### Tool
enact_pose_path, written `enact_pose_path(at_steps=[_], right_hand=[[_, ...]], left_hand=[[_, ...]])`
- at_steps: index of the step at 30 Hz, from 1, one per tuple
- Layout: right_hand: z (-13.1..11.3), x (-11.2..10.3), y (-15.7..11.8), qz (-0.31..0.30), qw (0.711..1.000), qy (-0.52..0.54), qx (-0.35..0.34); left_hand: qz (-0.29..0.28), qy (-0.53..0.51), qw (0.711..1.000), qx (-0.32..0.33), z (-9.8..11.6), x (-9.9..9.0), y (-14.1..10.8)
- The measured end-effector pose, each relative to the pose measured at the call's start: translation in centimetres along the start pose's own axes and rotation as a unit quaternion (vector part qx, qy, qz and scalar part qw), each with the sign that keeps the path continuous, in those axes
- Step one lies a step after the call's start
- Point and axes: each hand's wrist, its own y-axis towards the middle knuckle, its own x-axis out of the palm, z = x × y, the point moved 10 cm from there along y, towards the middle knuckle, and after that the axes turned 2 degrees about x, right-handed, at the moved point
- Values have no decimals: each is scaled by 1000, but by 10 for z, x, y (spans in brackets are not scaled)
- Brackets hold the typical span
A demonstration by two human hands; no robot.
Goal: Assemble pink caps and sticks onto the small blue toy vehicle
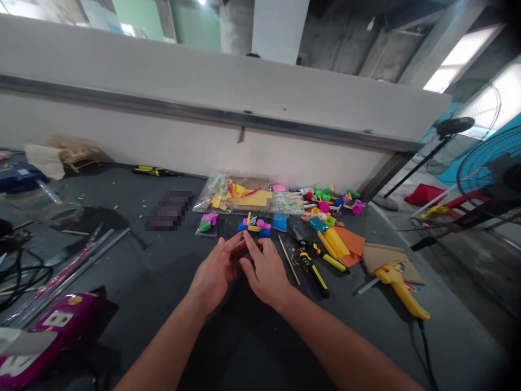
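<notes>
Over the middle of the dark table, my left hand (214, 276) and my right hand (266, 271) meet at the fingertips. A tiny greenish bit (243, 235) shows between them, too small to name. The fingers of both hands are drawn together, and the left ones are partly hidden behind the right. Just beyond the fingertips lies a small blue, pink and yellow craft piece (254, 225). To its left is a little clear bag (207, 224) with pink and green pieces. A blue packet (279, 221) lies to its right.
Right of my hands lie a wooden stick (288, 260), pliers (313, 271), orange sheets (348, 241) and a yellow glue gun (402, 288). A plastic bag of parts (236, 194) is by the partition. At left are clear rods (81, 271) and a purple device (52, 336).
</notes>
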Motion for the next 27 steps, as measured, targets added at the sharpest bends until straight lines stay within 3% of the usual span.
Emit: enact_pose_path(at_steps=[4,9,22,27], right_hand=[[-4,2,0,-10,1000,2,-21],[2,0,1,-1,1000,0,-1],[-2,5,-1,-27,1000,-1,-14],[-1,4,-1,-27,1000,-13,-2]], left_hand=[[20,5,1000,-6,-2,-4,0],[-15,6,1000,-7,-2,2,0],[5,-19,1000,-5,-1,-4,1],[-23,-32,999,-14,-1,2,1]])
